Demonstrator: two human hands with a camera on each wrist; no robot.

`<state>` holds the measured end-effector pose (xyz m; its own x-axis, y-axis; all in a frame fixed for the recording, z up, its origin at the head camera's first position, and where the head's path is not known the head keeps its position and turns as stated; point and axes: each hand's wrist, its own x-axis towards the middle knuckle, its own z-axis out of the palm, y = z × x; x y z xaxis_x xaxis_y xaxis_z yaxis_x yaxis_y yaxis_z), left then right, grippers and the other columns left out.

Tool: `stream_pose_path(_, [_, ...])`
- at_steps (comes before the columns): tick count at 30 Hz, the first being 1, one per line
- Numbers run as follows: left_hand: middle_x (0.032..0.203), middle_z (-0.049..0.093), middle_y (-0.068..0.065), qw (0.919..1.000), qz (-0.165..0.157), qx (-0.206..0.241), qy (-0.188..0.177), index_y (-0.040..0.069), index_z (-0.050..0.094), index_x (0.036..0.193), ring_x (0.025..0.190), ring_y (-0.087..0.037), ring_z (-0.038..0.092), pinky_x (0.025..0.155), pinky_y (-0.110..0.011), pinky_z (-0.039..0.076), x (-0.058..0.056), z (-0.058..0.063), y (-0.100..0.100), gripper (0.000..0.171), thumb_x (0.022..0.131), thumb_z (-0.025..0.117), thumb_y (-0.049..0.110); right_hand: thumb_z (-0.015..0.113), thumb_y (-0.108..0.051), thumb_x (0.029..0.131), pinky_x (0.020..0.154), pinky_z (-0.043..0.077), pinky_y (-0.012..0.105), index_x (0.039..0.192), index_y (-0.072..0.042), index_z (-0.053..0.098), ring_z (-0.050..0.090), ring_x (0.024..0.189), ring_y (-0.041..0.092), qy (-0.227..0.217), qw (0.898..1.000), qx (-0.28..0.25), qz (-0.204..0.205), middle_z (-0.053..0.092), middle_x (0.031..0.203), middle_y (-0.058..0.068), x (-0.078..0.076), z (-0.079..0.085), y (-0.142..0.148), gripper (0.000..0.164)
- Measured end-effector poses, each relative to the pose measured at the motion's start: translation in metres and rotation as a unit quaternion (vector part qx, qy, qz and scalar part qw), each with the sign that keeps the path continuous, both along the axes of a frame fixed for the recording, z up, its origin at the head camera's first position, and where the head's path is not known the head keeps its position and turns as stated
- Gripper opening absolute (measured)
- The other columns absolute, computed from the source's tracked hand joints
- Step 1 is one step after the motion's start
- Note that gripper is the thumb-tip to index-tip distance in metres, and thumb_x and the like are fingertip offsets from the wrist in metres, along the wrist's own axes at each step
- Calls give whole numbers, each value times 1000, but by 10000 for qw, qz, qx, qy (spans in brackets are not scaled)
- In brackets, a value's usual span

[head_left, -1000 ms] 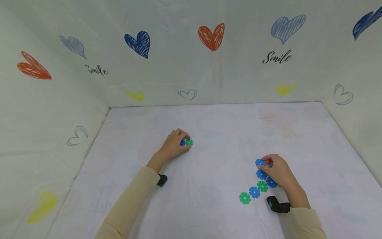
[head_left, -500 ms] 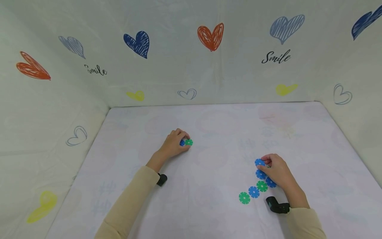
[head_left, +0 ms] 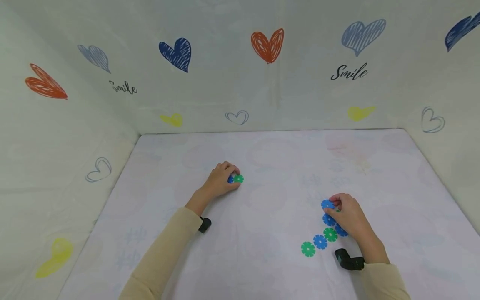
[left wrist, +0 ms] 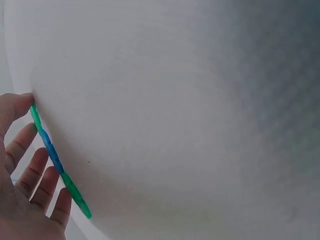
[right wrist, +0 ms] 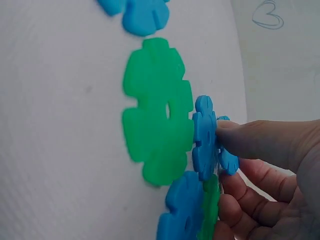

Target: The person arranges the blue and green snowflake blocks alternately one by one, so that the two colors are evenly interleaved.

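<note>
My left hand (head_left: 219, 180), left of the table's middle, holds a short row of joined plastic snowflake discs between thumb and fingertips. In the head view a green disc (head_left: 238, 178) and part of a blue disc (head_left: 230, 179) show. Edge-on in the left wrist view, the row runs green, blue (left wrist: 53, 156), green, close over the table. My right hand (head_left: 349, 214) pinches joined snowflake discs at the right; its thumb presses a blue disc (right wrist: 203, 142) while the fingers curl behind a green one (right wrist: 211, 205). My palm partly hides this group.
Beside the right hand, a chain of discs slants down-left over the white table (head_left: 255, 250): a green disc (head_left: 330, 234), a blue disc (head_left: 320, 242) and an end green disc (head_left: 308, 249). Wrist cameras (head_left: 349, 260) sit on both wrists. A heart-printed backdrop (head_left: 210, 91) stands behind.
Both hands keep their grips and places. The whole head view shifts only slightly.
</note>
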<state>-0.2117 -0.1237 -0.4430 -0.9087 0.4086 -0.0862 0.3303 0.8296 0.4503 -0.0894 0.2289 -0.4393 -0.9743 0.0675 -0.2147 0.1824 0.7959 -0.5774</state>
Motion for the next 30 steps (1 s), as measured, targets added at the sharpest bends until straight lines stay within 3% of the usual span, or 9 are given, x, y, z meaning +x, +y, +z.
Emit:
stream_pose_path(5, [118,49,-8,10000,-15,-30,36,16,57,109,107,-28,44,91,-44,38,0,1,1,30,84,67,29,64,-12,86,70,46,34,113,4,46,49,80,23,-12,10000,21,2,54,90,15,0,1,-1,37])
stream_pose_path(14, [119,49,-9,10000,-50,-65,29,16,56,109,108,-28,44,92,-44,38,-2,4,1,30,84,67,28,62,-11,88,73,48,36,113,-3,50,54,81,22,248,9992,-242,178,59,96,16,-5,3,-9,30])
stream_pose_path(19, [119,49,-8,10000,-60,-50,7,16,56,109,109,-28,43,92,-44,37,-3,5,0,30,84,67,28,59,-6,89,70,53,27,114,-2,49,62,76,16,200,9947,-972,281,58,96,14,-17,5,-23,27])
stream_pose_path(25, [119,48,-9,10000,-62,-66,-10,16,56,109,108,-28,43,92,-44,37,-5,4,-1,30,84,67,28,58,1,88,66,54,23,111,4,49,68,76,19,204,9788,-1983,471,53,96,16,-33,5,-43,25])
stream_pose_path(30, [119,48,-9,9999,-110,-92,-33,16,55,109,108,-28,43,93,-44,37,-5,4,-2,30,84,66,29,58,4,86,66,54,23,109,4,50,69,77,21,217,9728,-2237,562,53,94,16,-46,4,-59,24])
